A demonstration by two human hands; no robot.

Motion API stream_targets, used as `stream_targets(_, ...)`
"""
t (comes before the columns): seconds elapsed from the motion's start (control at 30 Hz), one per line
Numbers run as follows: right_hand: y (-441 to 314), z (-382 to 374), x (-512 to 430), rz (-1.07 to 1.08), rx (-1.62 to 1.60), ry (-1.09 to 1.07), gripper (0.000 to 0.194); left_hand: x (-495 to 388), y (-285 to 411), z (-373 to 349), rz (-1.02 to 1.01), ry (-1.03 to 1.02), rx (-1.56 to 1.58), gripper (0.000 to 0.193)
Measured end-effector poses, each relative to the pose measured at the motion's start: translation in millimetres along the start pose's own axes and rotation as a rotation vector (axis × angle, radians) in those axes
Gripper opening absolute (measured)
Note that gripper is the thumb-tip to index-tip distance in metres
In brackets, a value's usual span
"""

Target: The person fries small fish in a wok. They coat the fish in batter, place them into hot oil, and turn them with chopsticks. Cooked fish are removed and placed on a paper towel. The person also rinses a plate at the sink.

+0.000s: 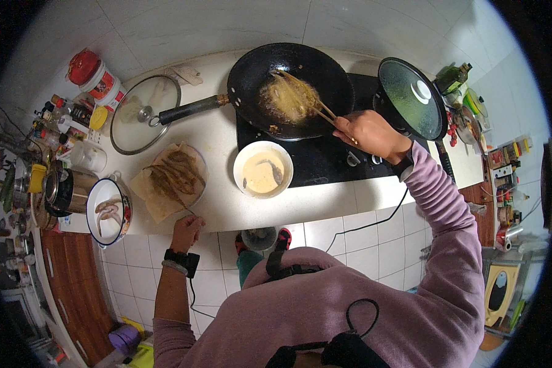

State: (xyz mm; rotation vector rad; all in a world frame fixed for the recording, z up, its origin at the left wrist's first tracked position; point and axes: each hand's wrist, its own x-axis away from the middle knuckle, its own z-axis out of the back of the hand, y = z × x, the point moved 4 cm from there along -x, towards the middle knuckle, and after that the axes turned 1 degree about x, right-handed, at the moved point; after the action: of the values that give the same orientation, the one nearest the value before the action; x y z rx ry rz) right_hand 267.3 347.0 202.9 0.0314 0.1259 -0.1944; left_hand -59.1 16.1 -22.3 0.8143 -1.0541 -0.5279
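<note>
My right hand (pixel 372 135) grips wooden chopsticks (pixel 326 110), their tips down in the black wok (pixel 244 69). Battered pieces, apparently fish (pixel 290 94), fry there in bubbling oil. My left hand (pixel 187 232) hangs at the counter's front edge with curled fingers, near a fish tail that sticks out from the plate; whether it touches the tail is unclear. Browned fried fish (pixel 172 177) lie on paper (pixel 145 200) over that plate (pixel 203 168). Between the hands, a white bowl (pixel 239 158) holds pale batter (pixel 260 181) with a fish (pixel 276 170) partly sunk in it.
An enamel basin (pixel 92 209) with raw fish (pixel 108 214) stands at the left counter edge. Behind the plate lies a glass lid (pixel 133 133), below the wok handle (pixel 193 110). A lidded pan (pixel 407 99) occupies the right of the cooktop (pixel 313 172). Bottles and jars crowd the left.
</note>
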Motion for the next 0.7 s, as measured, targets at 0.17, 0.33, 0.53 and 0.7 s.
stream_targets(0.17, 3.0, -2.3, 1.0, 0.003, -0.068, 0.016, 0.018, 0.9, -1.8, 1.0, -0.006, 0.002, -0.015, 0.027)
stream_targets(0.33, 18.4, 0.3, 11.5, -0.23, -0.308, 0.219, 0.018, 1.4, 2.2, 0.4, -0.009, 0.008, -0.048, 0.026)
stream_targets(0.53, 42.0, -25.6, 45.2, -0.938, -1.308, 0.654, 0.03, 2.8, 3.9, -0.3, -0.009, 0.015, -0.03, 0.024)
stream_targets(0.7, 35.0, -38.5, 65.4, -1.14, -1.538, 0.748, 0.033, -1.3, -1.6, 0.1, 0.026, 0.026, -0.02, 0.023)
